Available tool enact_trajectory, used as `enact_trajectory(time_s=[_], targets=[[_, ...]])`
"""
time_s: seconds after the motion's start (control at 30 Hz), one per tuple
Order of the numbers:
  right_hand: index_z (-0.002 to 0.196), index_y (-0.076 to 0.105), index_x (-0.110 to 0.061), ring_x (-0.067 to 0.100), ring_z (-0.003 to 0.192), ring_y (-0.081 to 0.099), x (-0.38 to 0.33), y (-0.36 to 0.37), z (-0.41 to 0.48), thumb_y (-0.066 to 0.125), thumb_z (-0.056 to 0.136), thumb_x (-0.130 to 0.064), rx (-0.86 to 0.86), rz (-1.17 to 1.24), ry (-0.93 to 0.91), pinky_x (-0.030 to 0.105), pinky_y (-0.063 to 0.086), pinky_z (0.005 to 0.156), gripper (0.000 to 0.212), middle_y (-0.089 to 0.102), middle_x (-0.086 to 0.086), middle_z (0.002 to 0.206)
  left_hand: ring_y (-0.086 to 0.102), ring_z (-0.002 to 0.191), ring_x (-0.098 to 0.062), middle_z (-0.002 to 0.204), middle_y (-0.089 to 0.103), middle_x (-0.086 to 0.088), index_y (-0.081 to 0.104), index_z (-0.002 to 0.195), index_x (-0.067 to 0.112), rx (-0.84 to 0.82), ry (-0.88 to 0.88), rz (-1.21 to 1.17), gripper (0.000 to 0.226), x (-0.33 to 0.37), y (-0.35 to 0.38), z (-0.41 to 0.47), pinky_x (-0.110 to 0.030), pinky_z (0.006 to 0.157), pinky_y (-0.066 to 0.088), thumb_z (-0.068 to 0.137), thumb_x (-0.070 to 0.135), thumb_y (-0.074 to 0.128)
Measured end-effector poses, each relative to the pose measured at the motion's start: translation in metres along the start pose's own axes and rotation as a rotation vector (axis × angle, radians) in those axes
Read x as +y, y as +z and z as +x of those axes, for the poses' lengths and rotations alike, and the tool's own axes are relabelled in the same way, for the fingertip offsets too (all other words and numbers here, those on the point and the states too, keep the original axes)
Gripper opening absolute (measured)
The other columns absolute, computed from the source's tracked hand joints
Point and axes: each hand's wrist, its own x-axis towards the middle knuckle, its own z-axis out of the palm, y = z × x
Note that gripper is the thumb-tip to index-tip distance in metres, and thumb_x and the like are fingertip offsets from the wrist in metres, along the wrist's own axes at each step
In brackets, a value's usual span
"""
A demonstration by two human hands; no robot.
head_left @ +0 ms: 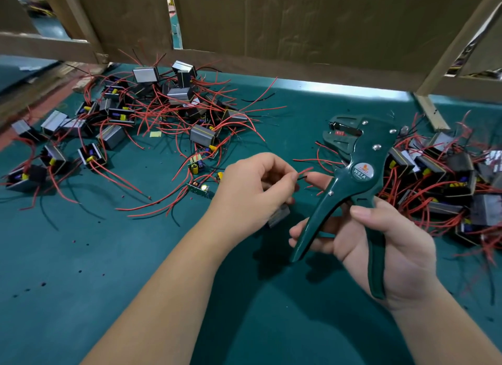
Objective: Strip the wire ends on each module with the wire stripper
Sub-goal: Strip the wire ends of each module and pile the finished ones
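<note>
Mat (81,283): one green sheet under everything.
Right hand (385,245): wraps both handles of one wire stripper (353,174), head tilted up.
Left hand (252,190): just left of stripper, pinching two wire ends (303,171); one module (278,215) beneath.
Heaps: two of modules, left heap (152,114) beyond stripper, right heap (448,180) beside it.

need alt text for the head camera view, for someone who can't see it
A person's right hand grips a green wire stripper upright while the left hand pinches red and black wire ends beside it. Heaps of wired modules lie on the green table, one at far left, one at right.
</note>
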Motion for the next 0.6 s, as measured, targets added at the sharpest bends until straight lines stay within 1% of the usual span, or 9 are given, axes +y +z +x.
enact_trajectory(time_s=[0.07,0.1,0.17,0.23,0.33,0.4,0.43,0.53,0.6], targets=[[0.117,0.058,0.005,0.046,0.072,0.063,0.0,0.0,-0.001,0.063,0.053,-0.012,-0.016,-0.006,-0.009,0.057,0.053,0.067,0.066,0.066,0.027,0.093,0.063,0.053,-0.01,0.069,0.071,0.002,0.059,0.079,0.018,0.023,-0.086,-0.166,0.015,0.003,0.002,0.0,-0.022,0.056,0.052,0.093,0.014,0.058],[0.116,0.059,0.005,0.047,0.073,0.063,-0.001,0.001,-0.002,0.068,0.054,-0.011,-0.043,-0.001,-0.014,0.059,0.052,0.067,0.064,0.065,0.027,0.098,0.061,0.051,-0.009,0.066,0.07,0.002,0.056,0.079,0.016,0.046,-0.137,-0.247,0.016,0.005,0.003,0.001,-0.021,0.053,0.05,0.095,0.013,0.055],[0.115,0.059,0.005,0.048,0.074,0.062,-0.002,0.001,-0.003,0.081,0.054,-0.022,-0.106,0.039,-0.011,0.06,0.051,0.068,0.07,0.061,0.025,0.114,0.054,0.046,-0.007,0.058,0.063,0.005,0.055,0.079,0.014,0.139,-0.186,-0.33,0.017,0.008,0.001,0.004,-0.016,0.046,0.045,0.096,0.012,0.052],[0.118,0.059,0.005,0.048,0.075,0.063,-0.003,0.001,-0.003,0.082,0.057,-0.026,-0.148,0.087,0.023,0.058,0.051,0.069,0.073,0.058,0.024,0.121,0.046,0.044,-0.004,0.054,0.055,0.008,0.056,0.077,0.015,0.222,-0.162,-0.354,0.019,0.009,-0.005,0.006,-0.013,0.044,0.039,0.095,0.01,0.053],[0.116,0.063,0.002,0.044,0.075,0.064,-0.005,-0.002,0.0,0.083,0.05,-0.029,-0.08,0.076,0.103,0.055,0.054,0.069,0.076,0.061,0.027,0.112,0.044,0.046,0.0,0.056,0.055,0.011,0.059,0.079,0.015,0.201,-0.052,-0.327,0.017,0.009,-0.015,0.008,-0.01,0.048,0.037,0.094,0.008,0.055],[0.114,0.064,0.003,0.044,0.073,0.064,-0.006,-0.004,0.002,0.085,0.045,-0.03,-0.03,0.06,0.174,0.055,0.055,0.067,0.08,0.063,0.028,0.098,0.049,0.049,0.002,0.06,0.059,0.013,0.06,0.082,0.015,0.15,0.027,-0.281,0.014,0.009,-0.019,0.006,-0.009,0.051,0.038,0.093,0.007,0.057],[0.114,0.064,0.004,0.044,0.073,0.064,-0.006,-0.004,0.002,0.084,0.045,-0.03,-0.04,0.059,0.209,0.054,0.054,0.067,0.079,0.063,0.027,0.094,0.052,0.052,0.003,0.062,0.061,0.014,0.061,0.083,0.015,0.132,0.049,-0.256,0.013,0.009,-0.02,0.006,-0.008,0.053,0.04,0.093,0.007,0.058],[0.117,0.062,0.004,0.044,0.074,0.064,-0.005,-0.003,-0.001,0.081,0.056,-0.028,-0.17,0.077,0.285,0.054,0.054,0.07,0.072,0.063,0.025,0.09,0.056,0.061,0.004,0.069,0.065,0.013,0.064,0.081,0.021,0.118,0.058,-0.189,0.012,0.009,-0.02,0.004,-0.018,0.063,0.052,0.09,0.014,0.063],[0.117,0.061,0.003,0.044,0.077,0.063,-0.005,0.0,-0.003,0.079,0.063,-0.027,-0.265,0.087,0.308,0.055,0.052,0.072,0.064,0.062,0.025,0.09,0.056,0.064,0.0,0.07,0.065,0.013,0.065,0.08,0.023,0.127,0.079,-0.162,0.013,0.009,-0.021,0.004,-0.023,0.064,0.052,0.09,0.014,0.064]])
